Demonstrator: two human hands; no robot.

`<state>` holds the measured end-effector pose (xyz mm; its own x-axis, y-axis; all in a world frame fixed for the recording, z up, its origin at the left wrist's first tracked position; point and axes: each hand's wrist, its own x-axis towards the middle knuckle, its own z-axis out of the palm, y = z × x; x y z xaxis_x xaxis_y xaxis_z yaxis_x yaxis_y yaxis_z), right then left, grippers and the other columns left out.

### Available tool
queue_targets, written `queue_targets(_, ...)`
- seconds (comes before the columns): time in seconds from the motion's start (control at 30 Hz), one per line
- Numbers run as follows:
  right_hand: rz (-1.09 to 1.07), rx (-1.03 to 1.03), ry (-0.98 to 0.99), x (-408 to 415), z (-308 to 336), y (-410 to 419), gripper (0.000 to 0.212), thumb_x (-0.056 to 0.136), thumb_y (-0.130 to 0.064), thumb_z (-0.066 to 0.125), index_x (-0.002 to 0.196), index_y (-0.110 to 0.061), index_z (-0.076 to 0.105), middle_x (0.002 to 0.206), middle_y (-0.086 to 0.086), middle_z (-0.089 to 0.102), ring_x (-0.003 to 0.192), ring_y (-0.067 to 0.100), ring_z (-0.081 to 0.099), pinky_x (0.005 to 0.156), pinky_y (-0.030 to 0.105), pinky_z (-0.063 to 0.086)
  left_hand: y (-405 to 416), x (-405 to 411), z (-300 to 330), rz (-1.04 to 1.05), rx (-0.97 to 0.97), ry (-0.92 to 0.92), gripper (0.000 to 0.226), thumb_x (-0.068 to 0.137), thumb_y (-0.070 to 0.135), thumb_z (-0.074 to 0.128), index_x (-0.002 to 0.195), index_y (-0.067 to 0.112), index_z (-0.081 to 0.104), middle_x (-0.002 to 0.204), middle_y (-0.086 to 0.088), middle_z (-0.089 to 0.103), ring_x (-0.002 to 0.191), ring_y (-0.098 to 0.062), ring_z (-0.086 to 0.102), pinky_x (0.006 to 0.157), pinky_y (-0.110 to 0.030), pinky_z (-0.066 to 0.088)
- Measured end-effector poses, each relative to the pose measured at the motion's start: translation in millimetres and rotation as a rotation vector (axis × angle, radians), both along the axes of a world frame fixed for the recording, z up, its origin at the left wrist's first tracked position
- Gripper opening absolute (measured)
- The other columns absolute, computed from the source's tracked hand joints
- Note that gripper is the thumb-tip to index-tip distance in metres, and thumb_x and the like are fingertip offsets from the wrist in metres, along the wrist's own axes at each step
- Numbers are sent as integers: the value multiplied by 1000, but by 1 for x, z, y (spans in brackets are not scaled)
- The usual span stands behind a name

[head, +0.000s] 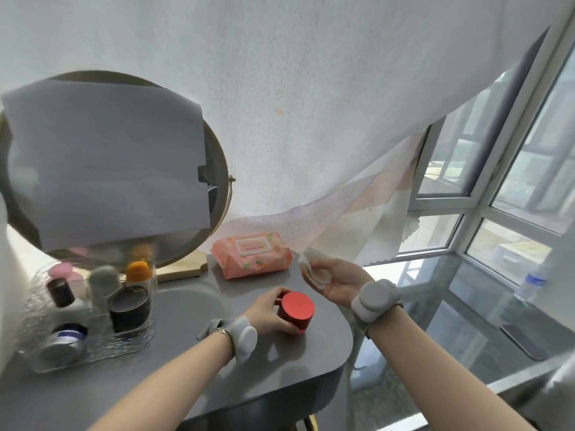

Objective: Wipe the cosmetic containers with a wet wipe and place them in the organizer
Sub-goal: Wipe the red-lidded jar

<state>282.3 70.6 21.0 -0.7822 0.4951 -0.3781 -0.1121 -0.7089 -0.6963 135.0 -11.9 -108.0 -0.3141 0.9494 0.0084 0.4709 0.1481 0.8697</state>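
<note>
The left hand [270, 312] grasps a red round container [295, 312], fingers and thumb curled round its side; the container is tilted, its flat red lid turned toward the camera, its lower edge at the grey bench [280, 365]. The right hand [337, 279] is raised just beyond and to the right of the left, palm turned up, and holds a folded white wet wipe [315, 269] — the wipe lies across its fingers, pinned by the thumb, apart from the container.

Beyond both hands, between them and the wall, a pink pack of wet wipes [252, 255] lies flat on the bench. Well to the left of the left hand stands a clear ribbed organizer [137, 343] that already holds several things: a dark round jar [129, 307], a dark-capped bottle [62, 293], an orange-capped bottle [138, 272] and a silvery jar [62, 343] in its front part. Behind the organizer stands a round mirror [214, 169], most of its glass covered by a grey sheet. Both wrists wear grey bands.
</note>
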Motion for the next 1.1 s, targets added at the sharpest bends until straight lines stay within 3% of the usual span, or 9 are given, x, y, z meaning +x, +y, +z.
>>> queue_targets(0.13, 101, 81, 86, -24, 6, -12, 20, 94, 7, 43, 97, 7, 63, 85, 23, 69, 70, 26, 71, 67, 31, 61, -24, -28, 28, 101, 66, -77, 73, 54, 17, 89, 116, 22, 52, 113, 4, 63, 109, -13, 58, 90, -20, 46)
queue_targets(0.2, 103, 293, 66, -37, 8, -20, 19, 92, 3, 50, 88, 9, 67, 91, 22, 67, 79, 28, 68, 76, 34, 58, -39, -41, 46, 139, 103, -119, 76, 58, 9, 88, 122, 17, 49, 118, -3, 62, 113, -17, 57, 99, -30, 47)
queue_targets(0.27, 7, 577, 11, -49, 13, -28, 14, 89, -9, 60, 83, 3, 64, 83, 14, 63, 75, 24, 61, 70, 33, 53, -54, -51, 65, 154, 130, -137, 80, 58, 9, 87, 126, 16, 45, 123, -7, 60, 116, -19, 56, 102, -35, 45)
queue_targets(0.4, -42, 781, 92, -69, 28, -44, 11, 82, -15, 69, 85, -4, 68, 75, 7, 60, 70, 16, 54, 62, 24, 42, -90, -64, 99, 254, 267, -148, 77, 54, 6, 85, 121, 15, 47, 120, -8, 59, 110, -18, 60, 87, -23, 51)
queue_targets(0.53, 158, 892, 137, -103, 39, -83, 6, 80, -6, 70, 79, -3, 66, 78, 15, 57, 72, 24, 53, 63, 33, 44, -127, -76, 131, 338, 411, -150, 78, 54, 3, 82, 122, 12, 45, 118, -17, 60, 108, -26, 61, 94, -45, 51)
queue_targets(0.67, 140, 1076, 183, -132, 42, -117, 15, 78, -9, 73, 72, -14, 61, 77, 9, 59, 75, 20, 56, 69, 38, 51, -155, -88, 151, 337, 437, 25, 74, 58, 4, 86, 117, 24, 46, 106, -3, 61, 92, -8, 63, 76, -30, 56)
queue_targets(0.77, 131, 1226, 263, -146, 48, -133, 15, 78, -19, 74, 75, -17, 60, 78, 3, 60, 76, 16, 57, 69, 34, 50, -173, -93, 156, 384, 463, 63, 73, 59, 6, 87, 117, 24, 47, 105, -5, 62, 94, -16, 63, 76, -32, 57)
queue_targets(0.97, -135, 1288, 162, -175, 53, -152, 21, 90, -30, 60, 93, -9, 58, 82, 3, 63, 82, 23, 62, 73, 36, 53, -191, -97, 162, 431, 508, 79, 73, 58, 8, 86, 119, 27, 50, 104, 8, 66, 99, -7, 64, 79, -20, 51)
queue_targets(1.1, 2, 872, 73, -180, 57, -148, 20, 92, -28, 55, 96, -8, 58, 89, 12, 61, 85, 29, 61, 74, 43, 54, -199, -101, 163, 458, 501, 102, 77, 58, 7, 88, 121, 23, 49, 115, 0, 64, 109, -11, 60, 92, -27, 50)
